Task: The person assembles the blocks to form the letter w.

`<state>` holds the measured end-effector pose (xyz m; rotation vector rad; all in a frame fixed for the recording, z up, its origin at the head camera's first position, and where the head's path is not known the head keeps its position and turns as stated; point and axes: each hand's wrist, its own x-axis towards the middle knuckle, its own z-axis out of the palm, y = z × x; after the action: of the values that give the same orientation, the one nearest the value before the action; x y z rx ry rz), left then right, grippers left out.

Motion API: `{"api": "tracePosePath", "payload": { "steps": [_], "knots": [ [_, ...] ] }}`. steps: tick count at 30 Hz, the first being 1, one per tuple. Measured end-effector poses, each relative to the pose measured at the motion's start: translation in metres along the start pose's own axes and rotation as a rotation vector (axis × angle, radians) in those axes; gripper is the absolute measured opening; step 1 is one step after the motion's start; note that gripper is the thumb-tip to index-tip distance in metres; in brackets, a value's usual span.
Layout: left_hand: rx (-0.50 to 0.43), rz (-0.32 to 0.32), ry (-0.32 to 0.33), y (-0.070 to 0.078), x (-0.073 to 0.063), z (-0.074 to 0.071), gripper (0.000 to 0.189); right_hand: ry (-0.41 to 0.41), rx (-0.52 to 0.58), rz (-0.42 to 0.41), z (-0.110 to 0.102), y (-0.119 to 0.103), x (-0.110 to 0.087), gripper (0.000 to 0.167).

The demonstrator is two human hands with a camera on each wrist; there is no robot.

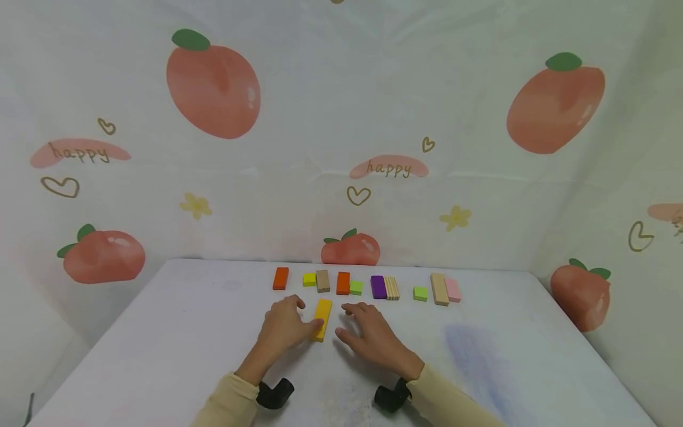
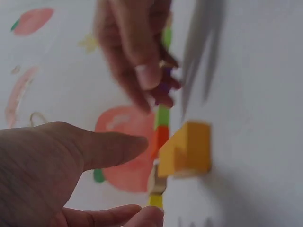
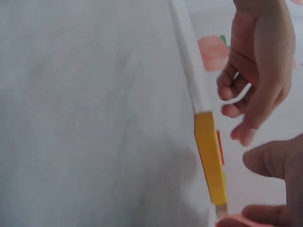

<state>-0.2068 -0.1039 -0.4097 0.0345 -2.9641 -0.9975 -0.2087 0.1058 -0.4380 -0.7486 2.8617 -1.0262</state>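
A long yellow block (image 1: 324, 311) rests on the white table between my two hands. Just left of it is my left hand (image 1: 285, 323), its thumb overlapping the block in the head view. In the left wrist view, thumb and fingers of that hand stand apart, with the yellow block (image 2: 191, 149) beyond their tips. To the block's right, my right hand (image 1: 370, 337) hovers with loosely bent fingers and nothing in its grasp. The right wrist view shows the yellow block (image 3: 209, 158) from its side, left of both hands.
Along the back runs a row of small blocks: a left red block (image 1: 280, 278), a yellow cube (image 1: 309, 279), a purple block (image 1: 378, 287), a striped piece (image 1: 392, 288), a tan block (image 1: 440, 289), a pink block (image 1: 453, 290) and others. Behind hangs a fruit-printed cloth (image 1: 304, 118).
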Motion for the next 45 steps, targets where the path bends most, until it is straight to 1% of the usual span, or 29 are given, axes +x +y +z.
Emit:
{"api": "tracePosePath", "payload": {
  "steps": [3, 5, 9, 12, 15, 18, 20, 22, 27, 32, 34, 36, 38, 40, 43, 45],
  "knots": [
    [-0.008, -0.034, 0.037, -0.008, 0.011, -0.015, 0.051, 0.020, 0.068, 0.046, 0.006, -0.006, 0.007, 0.050],
    [-0.016, -0.040, 0.079, -0.015, 0.021, -0.022, 0.050, 0.029, 0.092, 0.087, 0.010, -0.011, 0.012, 0.051],
    [-0.032, -0.036, 0.175, -0.033, 0.043, -0.028, 0.050, 0.067, 0.071, 0.151, 0.021, -0.018, 0.023, 0.052],
    [-0.036, -0.032, 0.218, -0.042, 0.058, -0.028, 0.052, 0.107, 0.045, 0.186, 0.029, -0.023, 0.030, 0.048],
    [-0.035, -0.041, 0.213, -0.048, 0.069, -0.026, 0.054, 0.132, 0.025, 0.213, 0.035, -0.026, 0.034, 0.050],
    [-0.038, -0.070, 0.188, -0.053, 0.077, -0.022, 0.057, 0.132, -0.002, 0.241, 0.039, -0.029, 0.036, 0.059],
    [-0.047, -0.094, 0.175, -0.055, 0.081, -0.019, 0.057, 0.131, -0.019, 0.260, 0.041, -0.031, 0.037, 0.067],
    [-0.063, -0.108, 0.170, -0.058, 0.084, -0.017, 0.054, 0.131, -0.034, 0.282, 0.042, -0.033, 0.037, 0.071],
    [-0.112, -0.093, 0.210, -0.065, 0.087, -0.013, 0.046, 0.140, -0.060, 0.308, 0.045, -0.035, 0.038, 0.074],
    [-0.162, -0.083, 0.244, -0.065, 0.084, -0.012, 0.044, 0.139, -0.043, 0.339, 0.047, -0.035, 0.040, 0.075],
    [-0.174, -0.064, 0.271, -0.063, 0.082, -0.012, 0.043, 0.140, -0.029, 0.345, 0.047, -0.035, 0.040, 0.075],
    [-0.178, -0.029, 0.306, -0.061, 0.078, -0.013, 0.042, 0.141, -0.019, 0.349, 0.047, -0.036, 0.041, 0.075],
    [-0.175, 0.009, 0.338, -0.057, 0.073, -0.015, 0.041, 0.150, -0.007, 0.342, 0.047, -0.036, 0.041, 0.069],
    [-0.172, 0.033, 0.362, -0.054, 0.067, -0.017, 0.040, 0.161, 0.003, 0.329, 0.047, -0.036, 0.041, 0.060],
    [-0.174, 0.046, 0.376, -0.051, 0.056, -0.021, 0.040, 0.176, 0.022, 0.301, 0.045, -0.037, 0.041, 0.042],
    [-0.181, 0.048, 0.385, -0.051, 0.050, -0.023, 0.039, 0.183, 0.028, 0.287, 0.045, -0.037, 0.041, 0.035]
  ]
}}
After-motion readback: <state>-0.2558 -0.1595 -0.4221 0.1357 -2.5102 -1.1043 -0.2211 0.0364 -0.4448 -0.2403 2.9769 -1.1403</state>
